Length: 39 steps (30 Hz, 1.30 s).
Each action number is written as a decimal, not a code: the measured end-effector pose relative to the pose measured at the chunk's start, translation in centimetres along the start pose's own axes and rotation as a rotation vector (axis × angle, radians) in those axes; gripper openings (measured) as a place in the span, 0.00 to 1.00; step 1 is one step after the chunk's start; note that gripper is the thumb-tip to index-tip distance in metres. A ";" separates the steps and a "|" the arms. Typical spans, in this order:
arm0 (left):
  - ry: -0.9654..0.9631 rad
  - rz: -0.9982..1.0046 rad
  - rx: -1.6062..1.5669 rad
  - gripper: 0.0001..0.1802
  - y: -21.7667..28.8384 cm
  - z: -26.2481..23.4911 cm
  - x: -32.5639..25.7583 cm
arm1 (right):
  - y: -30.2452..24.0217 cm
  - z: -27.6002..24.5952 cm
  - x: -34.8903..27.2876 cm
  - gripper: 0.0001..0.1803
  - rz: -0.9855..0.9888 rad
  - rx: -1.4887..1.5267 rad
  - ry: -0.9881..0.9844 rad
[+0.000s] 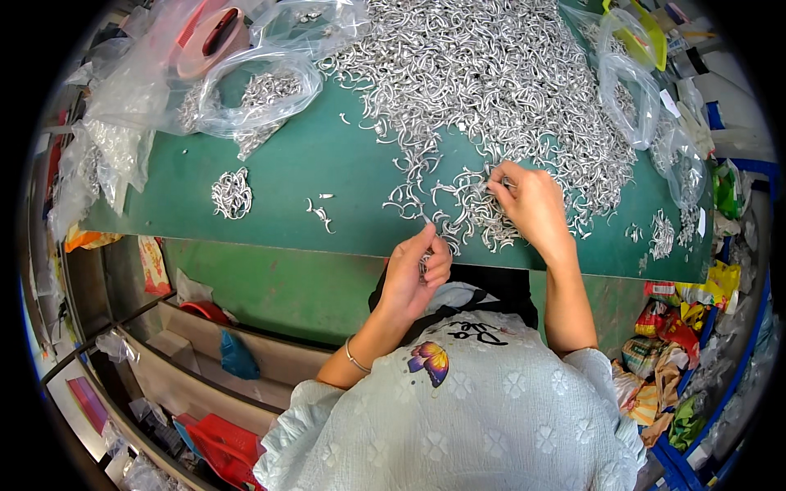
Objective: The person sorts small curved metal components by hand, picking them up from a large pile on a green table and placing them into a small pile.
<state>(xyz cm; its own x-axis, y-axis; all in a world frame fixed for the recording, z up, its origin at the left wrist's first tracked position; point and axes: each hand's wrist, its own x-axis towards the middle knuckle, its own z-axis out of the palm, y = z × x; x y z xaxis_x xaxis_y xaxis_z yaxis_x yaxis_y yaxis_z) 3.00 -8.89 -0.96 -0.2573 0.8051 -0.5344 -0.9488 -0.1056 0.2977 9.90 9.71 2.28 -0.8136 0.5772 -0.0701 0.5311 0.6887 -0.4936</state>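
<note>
A large heap of small curved silver metal pieces (499, 74) covers the far middle of the green table (278, 180). At the table's near edge my left hand (409, 274) is closed around several of these pieces, which show between its curled fingers. One piece sticks out at its thumb and index fingertips. My right hand (532, 204) reaches into the near side of the heap with thumb and fingers pinched together. What lies between those fingertips is too small to make out. Loose curved pieces (471, 217) lie scattered between the two hands.
A small separate pile (232, 195) and a few stray pieces (321, 214) lie to the left. Clear plastic bags (266, 90) of pieces stand at the far left, more bags (630, 90) at the right. Another small pile (661, 235) sits near the right edge. Shelves (221, 360) flank the table.
</note>
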 end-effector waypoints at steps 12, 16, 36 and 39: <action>0.065 0.185 1.029 0.13 -1.4 -1.0 0.1 | -1.5 1.9 -0.5 0.09 -0.175 -0.040 -0.057; 0.179 0.340 1.021 0.13 -0.1 -1.2 1.1 | -0.5 2.1 -0.2 0.07 -0.162 0.010 -0.056; -0.101 0.004 0.036 0.13 1.0 -0.1 1.3 | -1.1 2.6 0.6 0.07 -0.089 0.022 0.190; 0.085 0.003 0.062 0.12 0.7 1.0 1.1 | -1.1 3.6 1.2 0.08 -0.039 -0.115 0.112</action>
<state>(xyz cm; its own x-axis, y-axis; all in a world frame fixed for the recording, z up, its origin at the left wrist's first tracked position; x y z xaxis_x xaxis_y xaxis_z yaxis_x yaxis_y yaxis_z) 2.23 -7.44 -0.54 -0.2770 0.7523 -0.5978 -0.9356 -0.0694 0.3462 7.43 8.07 -0.38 -0.8058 0.5902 0.0473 0.5288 0.7532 -0.3912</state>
